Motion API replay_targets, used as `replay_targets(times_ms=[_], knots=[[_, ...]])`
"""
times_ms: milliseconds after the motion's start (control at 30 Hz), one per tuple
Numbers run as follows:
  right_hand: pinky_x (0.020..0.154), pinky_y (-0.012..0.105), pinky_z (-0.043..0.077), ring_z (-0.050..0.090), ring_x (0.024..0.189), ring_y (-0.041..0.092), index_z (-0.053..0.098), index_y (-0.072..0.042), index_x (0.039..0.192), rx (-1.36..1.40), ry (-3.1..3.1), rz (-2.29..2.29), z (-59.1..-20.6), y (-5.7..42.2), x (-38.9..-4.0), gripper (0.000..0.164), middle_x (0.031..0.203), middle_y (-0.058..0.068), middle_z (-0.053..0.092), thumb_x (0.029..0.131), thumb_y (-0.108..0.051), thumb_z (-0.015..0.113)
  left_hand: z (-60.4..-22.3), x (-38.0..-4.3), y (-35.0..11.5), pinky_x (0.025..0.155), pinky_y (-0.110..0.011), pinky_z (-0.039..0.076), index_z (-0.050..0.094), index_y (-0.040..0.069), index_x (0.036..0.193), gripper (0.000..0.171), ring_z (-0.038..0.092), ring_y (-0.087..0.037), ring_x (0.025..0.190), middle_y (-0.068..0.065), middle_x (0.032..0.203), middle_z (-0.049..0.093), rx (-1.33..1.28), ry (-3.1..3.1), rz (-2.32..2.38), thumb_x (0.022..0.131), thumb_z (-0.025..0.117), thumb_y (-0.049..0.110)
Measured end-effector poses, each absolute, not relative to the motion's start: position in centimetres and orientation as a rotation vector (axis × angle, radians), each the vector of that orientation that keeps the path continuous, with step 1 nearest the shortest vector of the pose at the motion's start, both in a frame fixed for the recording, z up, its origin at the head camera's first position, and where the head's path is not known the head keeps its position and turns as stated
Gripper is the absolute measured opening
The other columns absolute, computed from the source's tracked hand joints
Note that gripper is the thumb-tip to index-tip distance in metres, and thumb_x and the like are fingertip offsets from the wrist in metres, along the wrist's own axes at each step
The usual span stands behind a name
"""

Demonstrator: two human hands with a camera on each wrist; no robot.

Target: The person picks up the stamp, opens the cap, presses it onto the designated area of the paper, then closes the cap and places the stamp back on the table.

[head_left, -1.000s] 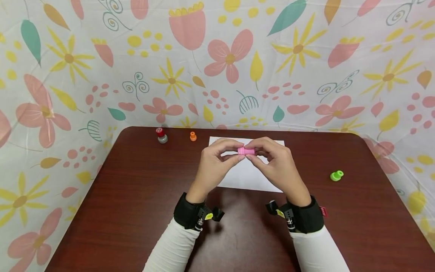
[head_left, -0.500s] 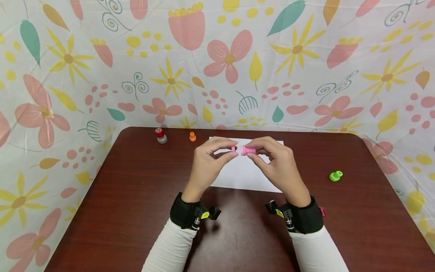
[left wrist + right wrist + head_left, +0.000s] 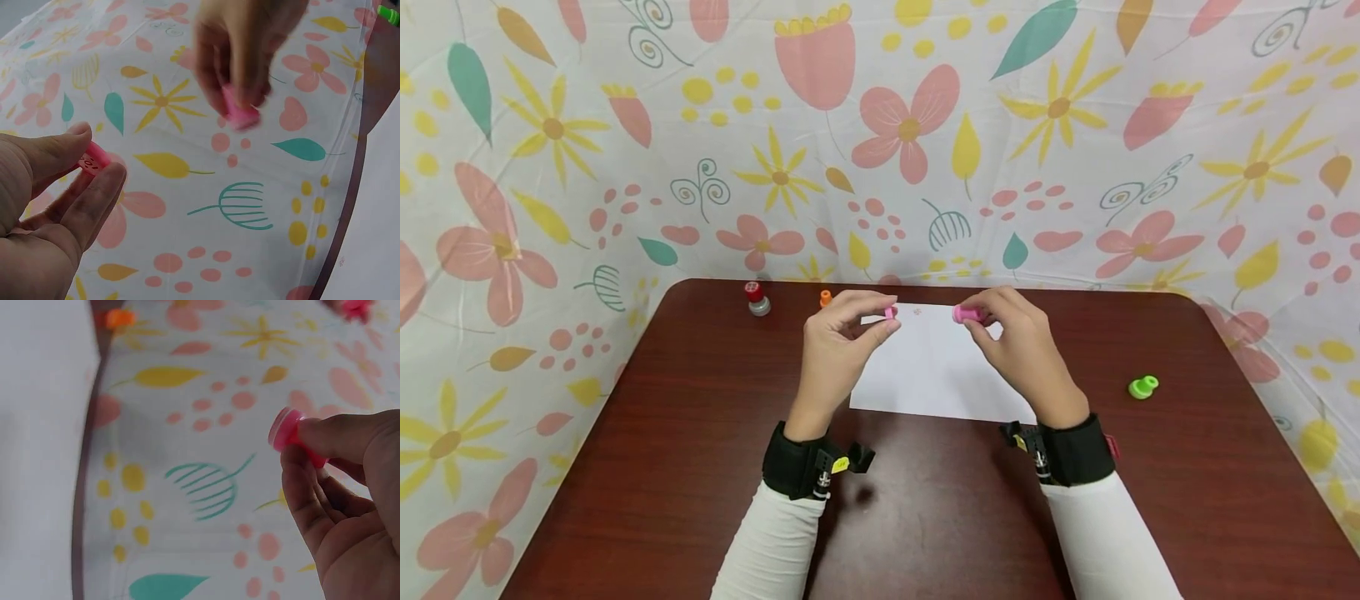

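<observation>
My left hand [image 3: 835, 350] pinches a small pink cap [image 3: 890, 312] between thumb and fingers, over the left part of a white sheet of paper [image 3: 936, 375]. Dark red marks show on the face of the cap [image 3: 94, 159] in the left wrist view. Over the paper's right side, my right hand [image 3: 1026, 350] holds a pink toy stamp [image 3: 962, 314] by its narrow handle, its wide round end pointing left. The stamp's rim [image 3: 284, 429] shows in the right wrist view. A small reddish print [image 3: 917, 312] lies on the paper between the hands, near its far edge.
A red-and-grey stamp [image 3: 757, 300] stands at the table's far left. Partly behind my left hand is an orange stamp [image 3: 825, 297]. To the right, a green stamp [image 3: 1143, 387] is on the brown table [image 3: 925, 533]. A flowered cloth [image 3: 880, 150] hangs behind.
The pink cap has come off the stamp. My hands have drawn apart, the left going left with the cap, the right going right with the stamp. The print now shows between them.
</observation>
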State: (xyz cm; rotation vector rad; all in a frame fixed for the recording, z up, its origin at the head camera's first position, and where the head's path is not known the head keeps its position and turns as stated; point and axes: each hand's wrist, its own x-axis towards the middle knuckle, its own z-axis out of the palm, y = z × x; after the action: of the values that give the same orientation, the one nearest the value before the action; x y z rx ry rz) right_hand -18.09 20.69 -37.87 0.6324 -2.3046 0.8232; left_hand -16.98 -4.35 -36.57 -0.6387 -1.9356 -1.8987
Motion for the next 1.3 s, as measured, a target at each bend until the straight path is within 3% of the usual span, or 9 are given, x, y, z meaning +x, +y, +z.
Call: replay_targets(times_ms=[133, 267, 367, 833, 1300], knots=[[0.072, 0.035, 0.057, 0.065, 0.081, 0.020, 0.074, -0.003, 0.097, 0.624, -2.376, 0.784, -38.7, 21.3, -20.0, 0.013, 0.092, 0.008, 0.066, 0.087, 0.000, 0.081, -36.6, -17.1, -4.4, 0.085, -0.035, 0.064, 0.079, 0.003, 0.113, 0.026, 0.071, -0.032, 0.103, -0.007, 0.111, 0.072, -0.634, -1.935, -1.905, 0.087, 0.083, 0.006], [0.074, 0.039, 0.058, 0.064, 0.083, 0.023, 0.074, -0.002, 0.097, 0.609, -2.474, 0.751, -39.0, 21.8, -21.7, 0.012, 0.094, 0.009, 0.066, 0.088, -0.003, 0.081, -36.5, -17.1, -4.6, 0.085, -0.032, 0.063, 0.080, 0.004, 0.113, 0.026, 0.071, -0.026, 0.103, -0.007, 0.111, 0.073, -0.622, -1.945, -1.887, 0.087, 0.083, 0.006], [0.074, 0.038, 0.057, 0.062, 0.085, 0.024, 0.073, -0.002, 0.099, 0.612, -2.560, 0.706, -39.1, 21.9, -22.9, 0.013, 0.096, 0.011, 0.064, 0.089, -0.005, 0.081, -36.4, -17.1, -4.8, 0.084, -0.030, 0.063, 0.079, 0.003, 0.112, 0.026, 0.071, -0.021, 0.101, -0.008, 0.110, 0.073, -0.620, -1.936, -1.876, 0.087, 0.083, 0.005], [0.081, 0.041, 0.058, 0.063, 0.095, 0.031, 0.072, 0.003, 0.100, 0.698, -2.904, 0.479, -41.4, 21.8, -28.9, 0.008, 0.098, 0.018, 0.069, 0.095, -0.003, 0.073, -36.7, -17.4, -5.3, 0.083, -0.026, 0.062, 0.079, 0.000, 0.111, 0.026, 0.069, -0.022, 0.100, -0.009, 0.109, 0.072, -0.633, -1.907, -1.867, 0.086, 0.083, 0.003], [0.080, 0.039, 0.054, 0.062, 0.091, 0.030, 0.069, 0.003, 0.091, 0.759, -2.998, 0.292, -42.5, 20.5, -30.7, 0.005, 0.093, 0.016, 0.068, 0.093, 0.005, 0.065, -37.1, -17.6, -5.4, 0.085, -0.040, 0.064, 0.079, 0.001, 0.112, 0.026, 0.070, -0.018, 0.099, -0.008, 0.109, 0.072, -0.601, -1.964, -1.825, 0.087, 0.083, 0.007]])
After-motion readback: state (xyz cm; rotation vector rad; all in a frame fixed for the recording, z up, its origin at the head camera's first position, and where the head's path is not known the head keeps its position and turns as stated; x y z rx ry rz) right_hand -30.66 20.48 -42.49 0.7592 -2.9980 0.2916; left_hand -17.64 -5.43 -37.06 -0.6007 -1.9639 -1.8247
